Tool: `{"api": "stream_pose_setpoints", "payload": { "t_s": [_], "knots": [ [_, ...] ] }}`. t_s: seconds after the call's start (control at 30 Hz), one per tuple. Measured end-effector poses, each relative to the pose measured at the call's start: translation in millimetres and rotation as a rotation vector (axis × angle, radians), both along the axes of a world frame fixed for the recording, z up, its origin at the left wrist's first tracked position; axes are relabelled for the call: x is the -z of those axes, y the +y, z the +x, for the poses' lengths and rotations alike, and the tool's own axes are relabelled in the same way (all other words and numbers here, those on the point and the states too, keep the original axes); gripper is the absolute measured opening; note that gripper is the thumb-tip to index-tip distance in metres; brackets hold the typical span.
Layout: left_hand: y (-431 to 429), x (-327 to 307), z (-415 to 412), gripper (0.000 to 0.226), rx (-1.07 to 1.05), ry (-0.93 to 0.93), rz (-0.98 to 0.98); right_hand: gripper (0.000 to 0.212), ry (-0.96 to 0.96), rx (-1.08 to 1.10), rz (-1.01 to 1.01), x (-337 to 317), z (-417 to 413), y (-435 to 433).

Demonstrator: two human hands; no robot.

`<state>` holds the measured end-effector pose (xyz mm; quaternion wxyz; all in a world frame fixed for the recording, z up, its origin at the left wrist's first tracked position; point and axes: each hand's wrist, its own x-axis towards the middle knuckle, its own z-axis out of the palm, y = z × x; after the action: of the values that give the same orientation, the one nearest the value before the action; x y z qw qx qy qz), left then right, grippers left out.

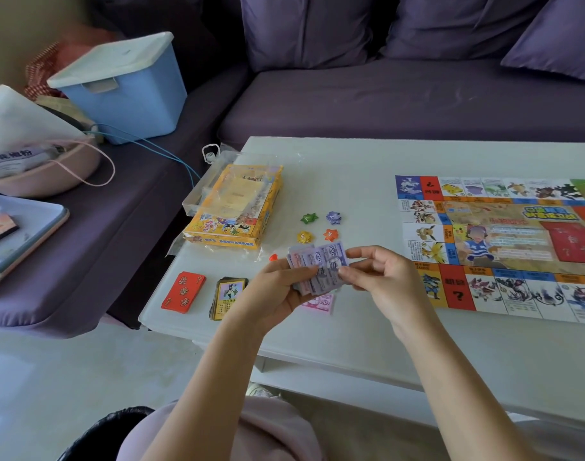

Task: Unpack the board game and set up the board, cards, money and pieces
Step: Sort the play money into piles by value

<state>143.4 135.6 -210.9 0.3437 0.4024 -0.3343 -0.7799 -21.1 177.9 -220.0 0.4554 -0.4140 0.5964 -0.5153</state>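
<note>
A white coffee table (351, 331) stands before a purple sofa (384, 101) in the head camera's view, with a blue lidded storage tub (128, 94) on the seat to the left. The game board (504, 247) lies unfolded on the table's right side, its red corner squares printed with question marks. At centre, the person's left hand (277, 291) grips a fanned stack of purple banknotes (321, 261) above the table, figures on them appearing to read 5000. The right hand (380, 274) pinches the stack's right edge between thumb and fingertips. Under the hands, pink notes (321, 302) marked with figures ending in 000 rest on the table. To their left sit a red card deck (183, 291) printed 机会卡 with question marks, and a dark-edged deck of picture cards (227, 296). Behind lie four star-shaped pieces: green (309, 218) numbered 1, purple (333, 217) numbered 2, yellow (303, 237) and orange (330, 234) numbered 4. The yellow game box (234, 207) sits beside them in clear wrapping.
</note>
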Motion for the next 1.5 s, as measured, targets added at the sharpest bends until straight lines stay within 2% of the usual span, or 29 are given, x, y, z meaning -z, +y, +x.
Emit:
{"api": "stream_pose_setpoints", "payload": {
  "t_s": [0.13, 0.3, 0.37, 0.5, 0.63, 0.8, 0.87, 1.0, 1.2, 1.33, 1.4, 1.5],
  "knots": [
    [0.3, 1.5, 1.0, 0.018, -0.006, -0.032, -0.021, 0.031, 0.050, -0.023, 0.012, 0.2, -0.1, 3.2],
    [1.3, 4.0, 1.5, 0.018, 0.023, -0.070, -0.080, 0.063, 0.127, -0.240, 0.015, -2.3, -0.7, 6.6],
    [1.1, 3.9, 0.9, 0.019, 0.026, -0.081, -0.117, 0.058, 0.186, -0.247, -0.020, -3.8, -0.6, 6.1],
    [2.1, 2.7, -1.5, 0.023, 0.002, -0.111, -0.178, 0.034, 0.260, -0.182, -0.084, -6.7, -2.5, 6.4],
    [0.8, 2.9, -2.5, 0.045, -0.022, -0.187, -0.223, 0.026, 0.344, -0.138, -0.081, -3.3, -5.7, 5.8],
    [1.4, 3.9, -2.8, 0.038, -0.012, -0.199, -0.250, 0.016, 0.386, -0.113, -0.116, -3.6, -7.0, 5.9],
    [1.1, 5.1, -2.8, 0.035, 0.016, -0.206, -0.245, 0.019, 0.395, -0.116, -0.116, -3.8, -8.0, 5.3],
    [2.3, 6.2, -6.0, 0.035, 0.112, -0.250, -0.240, 0.041, 0.486, -0.201, -0.095, -8.4, -13.6, 9.3],
    [4.3, 8.5, -13.3, 0.031, 0.149, -0.374, -0.271, 0.021, 0.645, -0.237, -0.082, -13.5, -24.4, 15.2],
    [5.3, 7.1, -20.6, 0.024, 0.158, -0.439, -0.322, 0.014, 0.612, -0.228, -0.060, -13.9, -34.1, 20.1],
    [4.5, 6.2, -24.6, 0.019, 0.176, -0.475, -0.348, 0.017, 0.583, -0.205, -0.045, -14.8, -39.7, 22.0],
    [4.4, 6.0, -30.4, 0.025, 0.223, -0.538, -0.377, 0.026, 0.576, -0.193, -0.026, -17.5, -46.2, 24.6]
  ]
}}
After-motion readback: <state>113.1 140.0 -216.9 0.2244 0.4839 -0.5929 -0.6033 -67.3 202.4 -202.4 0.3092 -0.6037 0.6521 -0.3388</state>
